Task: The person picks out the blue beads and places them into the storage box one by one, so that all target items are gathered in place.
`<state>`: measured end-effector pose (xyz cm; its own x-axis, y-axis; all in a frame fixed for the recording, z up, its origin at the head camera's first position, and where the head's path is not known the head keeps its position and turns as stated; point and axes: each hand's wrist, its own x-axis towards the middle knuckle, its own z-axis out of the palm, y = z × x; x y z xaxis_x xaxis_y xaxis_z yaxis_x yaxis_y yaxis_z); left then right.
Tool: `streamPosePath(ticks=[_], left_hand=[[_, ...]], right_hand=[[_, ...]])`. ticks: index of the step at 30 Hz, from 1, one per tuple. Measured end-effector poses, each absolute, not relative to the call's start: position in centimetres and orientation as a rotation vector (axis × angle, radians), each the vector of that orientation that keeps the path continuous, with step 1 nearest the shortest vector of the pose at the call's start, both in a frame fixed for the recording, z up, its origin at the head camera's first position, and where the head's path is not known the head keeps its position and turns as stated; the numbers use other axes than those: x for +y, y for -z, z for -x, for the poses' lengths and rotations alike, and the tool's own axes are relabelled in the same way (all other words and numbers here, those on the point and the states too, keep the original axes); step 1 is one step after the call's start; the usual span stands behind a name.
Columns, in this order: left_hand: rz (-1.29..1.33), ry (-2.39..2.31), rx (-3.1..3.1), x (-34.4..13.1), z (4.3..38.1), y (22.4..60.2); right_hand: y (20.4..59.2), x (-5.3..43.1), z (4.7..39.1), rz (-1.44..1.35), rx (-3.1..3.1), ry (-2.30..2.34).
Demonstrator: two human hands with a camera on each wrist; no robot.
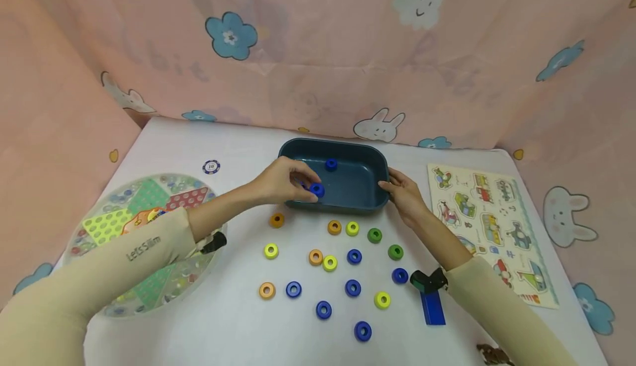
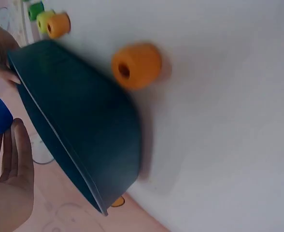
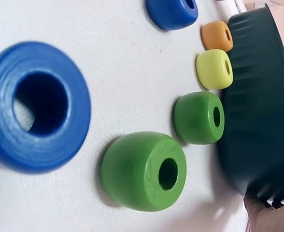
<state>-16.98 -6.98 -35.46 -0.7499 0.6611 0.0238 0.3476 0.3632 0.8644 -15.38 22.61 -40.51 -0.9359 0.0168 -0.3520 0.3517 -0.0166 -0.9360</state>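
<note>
A dark teal plastic bin (image 1: 348, 206) stands at the back of the table, with one blue bead (image 1: 330, 164) lying inside. Over its left end, my left hand (image 1: 282, 183) pinches another blue bead (image 1: 317, 190) between thumb and fingertips; the left wrist view shows this held bead (image 2: 2, 116) above the rim. My right hand (image 1: 407, 197) grips the bin's right end, thumb over the rim and fingers along the outside. Close in front of the bin sit an orange bead (image 1: 334, 227), a yellow bead (image 1: 352, 228) and a green bead (image 3: 200, 118).
Several more blue, yellow, orange and green beads lie scattered nearer the front, among them a blue bead (image 1: 362, 331). A round marble game board (image 1: 149, 244) lies under the left forearm. A picture puzzle board (image 1: 489, 228), blue block (image 1: 434, 308) and poker chip (image 1: 211, 166) also lie here.
</note>
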Motion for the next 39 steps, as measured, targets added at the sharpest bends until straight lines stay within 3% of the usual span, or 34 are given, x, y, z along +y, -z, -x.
streamPosePath(ticks=[8,21,31,39], left_hand=[[-0.825,-1.225,2.445,-4.3,21.0,35.9],[-0.799,-1.277,2.444,-4.6,20.7,35.6],[-1.032,-1.303,2.254,-7.0,15.0,34.7],[-1.038,-1.193,2.076,-8.0,9.0,37.9]], right_hand=[[40.8,22.6,15.3,-0.36,2.064,2.041],[40.8,22.7,15.2,-0.355,2.065,2.049],[40.8,22.6,15.2,-0.356,2.057,2.043],[40.8,22.6,15.1,-0.348,2.054,2.046]])
